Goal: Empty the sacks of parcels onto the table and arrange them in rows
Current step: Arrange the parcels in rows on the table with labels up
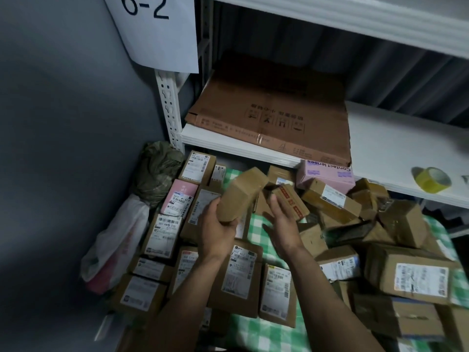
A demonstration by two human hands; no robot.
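The step in hand looks to be placing one brown parcel (241, 196) into the rows (165, 229) that lie label-up along the left of the surface (256, 334), which is covered with a green checked cloth. No label shows on the faces turned to the camera. To do it well, I would turn the parcel until its label faces up like its neighbours. Then I would set it on the bare cloth just beyond the hands, edges squared to the row, before taking another from the loose heap (355, 207) on the right, below the shelf (406, 148).

The left hand (218, 224) grips the parcel's near end from below, fingers curled round it, with the box tilted up and away above the cloth. The right hand (281, 224) is just beside it, palm turned inward and fingers straight and spread. It holds nothing and looks ready to steady the far side
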